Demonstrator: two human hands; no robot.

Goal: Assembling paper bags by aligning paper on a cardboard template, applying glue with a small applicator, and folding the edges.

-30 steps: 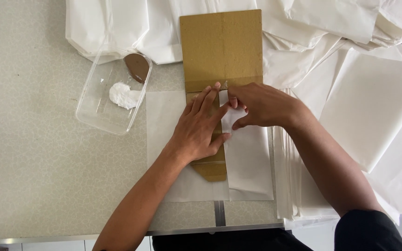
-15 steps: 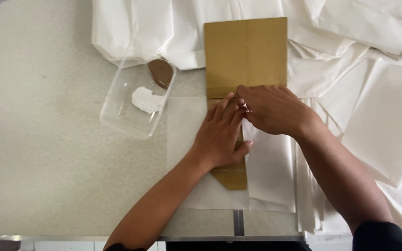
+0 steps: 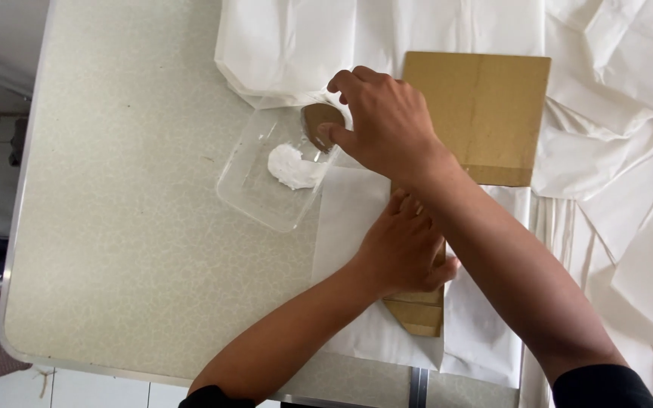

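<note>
The table point(image 3: 130, 227) had a matt, pale laminate top with a fine speckled pattern and a thin metal-looking edge. The tray point(image 3: 255, 193) was clear, glossy plastic holding a dab of soft white paste point(image 3: 290, 168) and a brown, matt cardboard-like disc point(image 3: 317, 121), which the right hand point(image 3: 383, 125) touched. The brown board point(image 3: 485, 113) looked like plain matt cardboard, and the white sheets point(image 3: 357, 219) under the left hand point(image 3: 406, 249) were thin, smooth, slightly creased paper.
</note>
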